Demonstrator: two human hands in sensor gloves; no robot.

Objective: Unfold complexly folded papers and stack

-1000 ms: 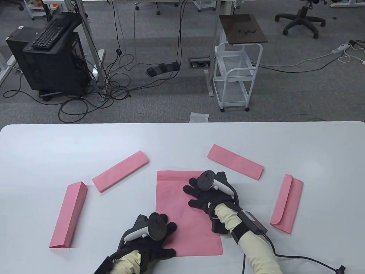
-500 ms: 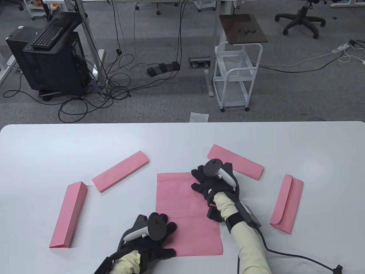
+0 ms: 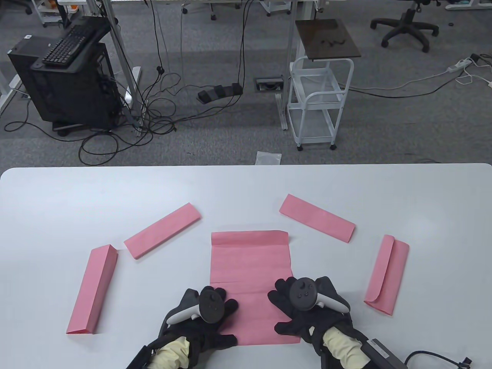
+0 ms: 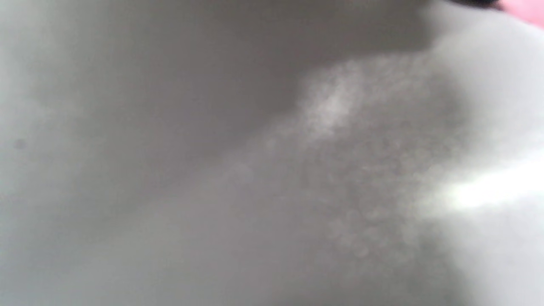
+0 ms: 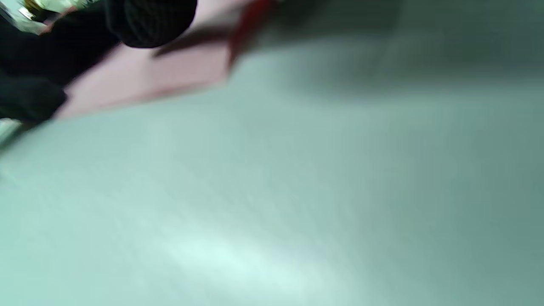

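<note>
Even, bright light keeps the table view sharp with soft shadows; both wrist views are badly blurred, with glare patches.

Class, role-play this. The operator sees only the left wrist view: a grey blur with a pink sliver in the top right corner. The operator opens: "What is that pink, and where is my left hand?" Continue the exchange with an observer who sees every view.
Observer: It is probably the unfolded sheet. Your left hand rests on its near left corner.
Operator: And the right hand?
Observer: The right hand rests flat on the sheet's near right corner.
Operator: How many papers are still folded?
Observer: Four folded papers, two to the left of the sheet and two to the right.
</note>
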